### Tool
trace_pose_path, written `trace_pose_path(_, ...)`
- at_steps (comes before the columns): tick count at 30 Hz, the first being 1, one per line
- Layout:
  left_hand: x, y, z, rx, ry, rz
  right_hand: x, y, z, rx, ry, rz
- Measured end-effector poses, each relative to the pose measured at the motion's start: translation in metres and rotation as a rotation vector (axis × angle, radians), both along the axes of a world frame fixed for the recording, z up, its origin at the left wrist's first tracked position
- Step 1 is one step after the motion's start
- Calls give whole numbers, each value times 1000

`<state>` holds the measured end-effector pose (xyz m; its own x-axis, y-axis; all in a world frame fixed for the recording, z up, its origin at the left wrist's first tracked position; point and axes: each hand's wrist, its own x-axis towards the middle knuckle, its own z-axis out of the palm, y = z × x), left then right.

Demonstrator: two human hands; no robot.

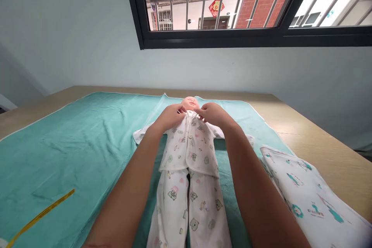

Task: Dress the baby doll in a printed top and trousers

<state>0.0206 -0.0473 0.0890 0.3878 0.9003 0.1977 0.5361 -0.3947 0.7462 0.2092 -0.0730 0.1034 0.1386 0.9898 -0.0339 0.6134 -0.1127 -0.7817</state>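
A baby doll (192,102) lies face up on a teal towel (87,143), its head toward the wall. It wears a white printed shirt (190,147) and matching trousers (188,205). My left hand (171,116) pinches the left side of the shirt's collar just under the doll's chin. My right hand (212,113) pinches the right side of the same collar. Both hands' fingers are closed on the fabric, almost touching each other. Both forearms reach forward along the doll's sides.
The towel covers a wooden table (319,139) set against a pale wall under a barred window (232,4). A folded white printed cloth (308,197) lies at the right. A yellow measuring tape (43,213) crosses the towel's near left corner.
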Motion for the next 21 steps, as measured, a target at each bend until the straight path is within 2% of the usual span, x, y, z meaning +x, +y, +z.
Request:
trace_pose_path(4,-5,-7,8,-23,57,-117,-12,-11,14,-60,-135,110)
trace_pose_path(8,-7,-12,13,-105,142,-247,-20,-16,18,-119,-233,226)
trace_pose_path(15,-6,-15,18,-153,135,-254,-24,-19,22,-177,-402,244)
trace_pose_path(21,-7,-13,17,-140,131,-253,-28,-21,27,-152,-447,247)
